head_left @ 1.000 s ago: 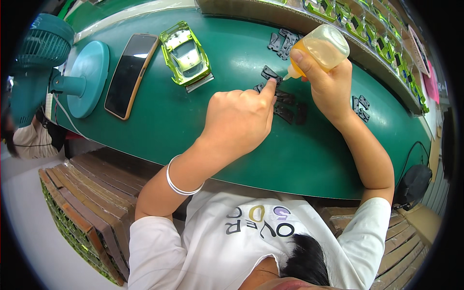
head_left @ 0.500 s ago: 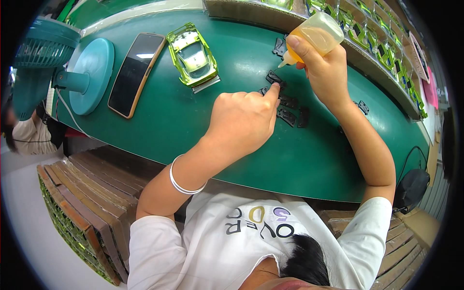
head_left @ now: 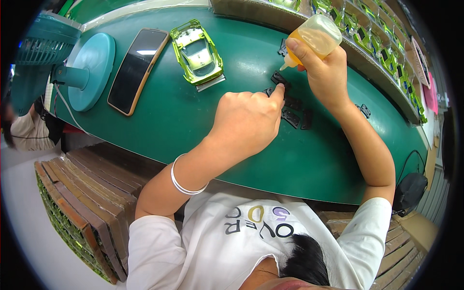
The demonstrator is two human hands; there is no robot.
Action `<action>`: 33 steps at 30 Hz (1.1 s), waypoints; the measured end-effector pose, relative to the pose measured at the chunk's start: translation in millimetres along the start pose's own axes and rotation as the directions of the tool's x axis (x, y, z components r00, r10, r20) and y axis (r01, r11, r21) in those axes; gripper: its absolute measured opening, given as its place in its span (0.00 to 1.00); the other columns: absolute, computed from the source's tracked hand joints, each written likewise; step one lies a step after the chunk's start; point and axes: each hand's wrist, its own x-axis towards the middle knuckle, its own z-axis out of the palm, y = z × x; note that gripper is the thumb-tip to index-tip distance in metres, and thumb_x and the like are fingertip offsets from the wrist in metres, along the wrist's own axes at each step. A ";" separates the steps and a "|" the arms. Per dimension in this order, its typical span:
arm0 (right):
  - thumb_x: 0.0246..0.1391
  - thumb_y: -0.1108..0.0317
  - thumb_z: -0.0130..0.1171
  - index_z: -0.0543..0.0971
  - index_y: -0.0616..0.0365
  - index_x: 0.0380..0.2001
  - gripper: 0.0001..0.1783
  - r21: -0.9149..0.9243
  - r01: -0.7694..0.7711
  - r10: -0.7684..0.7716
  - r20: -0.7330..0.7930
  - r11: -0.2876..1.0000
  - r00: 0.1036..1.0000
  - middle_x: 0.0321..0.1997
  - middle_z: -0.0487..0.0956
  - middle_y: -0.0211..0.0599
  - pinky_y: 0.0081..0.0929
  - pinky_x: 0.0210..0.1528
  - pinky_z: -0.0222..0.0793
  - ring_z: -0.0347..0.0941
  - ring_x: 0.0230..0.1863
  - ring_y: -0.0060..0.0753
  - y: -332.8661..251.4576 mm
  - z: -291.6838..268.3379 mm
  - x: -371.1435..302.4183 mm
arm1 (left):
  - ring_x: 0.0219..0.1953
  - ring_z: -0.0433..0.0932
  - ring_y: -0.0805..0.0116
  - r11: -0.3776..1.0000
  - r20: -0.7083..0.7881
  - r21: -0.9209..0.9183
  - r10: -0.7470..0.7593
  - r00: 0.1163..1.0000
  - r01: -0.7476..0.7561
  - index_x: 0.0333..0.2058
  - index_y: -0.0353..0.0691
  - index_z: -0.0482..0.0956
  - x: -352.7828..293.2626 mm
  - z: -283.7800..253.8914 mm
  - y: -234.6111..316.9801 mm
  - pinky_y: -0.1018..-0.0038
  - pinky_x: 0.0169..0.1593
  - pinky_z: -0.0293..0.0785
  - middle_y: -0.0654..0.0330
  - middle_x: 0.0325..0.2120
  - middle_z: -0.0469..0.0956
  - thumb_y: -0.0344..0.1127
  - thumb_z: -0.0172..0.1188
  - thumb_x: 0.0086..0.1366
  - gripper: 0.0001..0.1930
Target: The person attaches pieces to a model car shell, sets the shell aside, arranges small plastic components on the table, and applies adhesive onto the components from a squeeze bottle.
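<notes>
My right hand (head_left: 321, 65) is wrapped round a soft clear squeeze bottle (head_left: 321, 35) partly filled with amber liquid. The bottle is tilted, its narrow nozzle pointing down and left just above a small black plastic part (head_left: 278, 77). Whether the tip touches the part cannot be made out. My left hand (head_left: 246, 121) has its index finger stretched out, the fingertip pressing on the near end of that part; the other fingers are curled in and the thumb is hidden. Several similar black parts (head_left: 291, 118) lie beside and below this fingertip.
A shiny green toy car body (head_left: 197, 53), a phone (head_left: 137, 72) and a turquoise fan (head_left: 92, 72) stand left on the green table (head_left: 193, 140). Boxes of green car bodies (head_left: 382, 53) line the far right. More black parts (head_left: 363, 110) lie right of my right forearm. Brown trays (head_left: 92, 193) are stacked below.
The view has shifted slightly, so the car and black parts appear a little farther right. My left fingertip stays on the part, and the bottle remains tilted over it.
</notes>
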 end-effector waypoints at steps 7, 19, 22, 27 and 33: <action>0.48 0.64 0.57 0.75 0.64 0.27 0.12 -0.010 0.003 -0.003 -0.035 1.000 0.999 0.22 0.75 0.31 0.19 0.27 0.65 0.70 0.24 0.20 -2.1 -2.8 -1.8 | 0.16 0.74 0.62 1.000 -0.002 -0.027 -0.001 1.000 0.001 0.37 0.40 0.77 0.3 -0.7 0.3 0.70 0.19 0.68 0.58 0.15 0.74 0.34 0.53 0.55 0.11; 0.47 0.59 0.59 0.76 0.62 0.28 0.15 0.188 -0.142 0.161 -0.095 0.972 0.982 0.23 0.74 0.29 0.16 0.22 0.61 0.66 0.22 0.16 -16.1 -6.5 -8.9 | 0.16 0.73 0.62 0.989 -0.227 -0.144 0.003 0.974 -0.037 0.34 0.37 0.76 -8.5 -6.2 -4.7 0.71 0.20 0.68 0.57 0.15 0.74 0.29 0.55 0.52 0.10; 0.47 0.60 0.59 0.76 0.62 0.27 0.14 0.133 -0.149 0.156 -0.038 0.980 0.987 0.22 0.74 0.29 0.16 0.21 0.61 0.66 0.21 0.16 -17.7 -3.8 -15.9 | 0.14 0.72 0.64 0.996 -0.118 -0.046 0.075 0.990 -0.081 0.35 0.34 0.76 -21.4 -9.2 2.7 0.72 0.19 0.67 0.58 0.12 0.72 0.28 0.55 0.50 0.12; 0.47 0.62 0.59 0.75 0.64 0.25 0.13 0.073 -0.168 0.168 0.011 0.983 0.986 0.21 0.74 0.30 0.16 0.22 0.62 0.67 0.21 0.17 -17.8 1.1 -19.8 | 0.13 0.71 0.66 0.997 -0.087 -0.011 0.073 0.994 -0.074 0.36 0.32 0.76 -26.1 -4.6 1.3 0.74 0.18 0.66 0.59 0.11 0.71 0.27 0.55 0.48 0.14; 0.48 0.65 0.58 0.74 0.65 0.25 0.12 0.067 -0.098 0.095 0.039 0.993 0.995 0.21 0.74 0.31 0.20 0.26 0.65 0.69 0.23 0.20 -14.6 5.6 -18.1 | 0.12 0.70 0.67 0.995 -0.096 0.029 0.094 0.991 -0.092 0.36 0.32 0.77 -24.1 -4.6 -1.8 0.74 0.18 0.66 0.60 0.10 0.69 0.26 0.55 0.46 0.15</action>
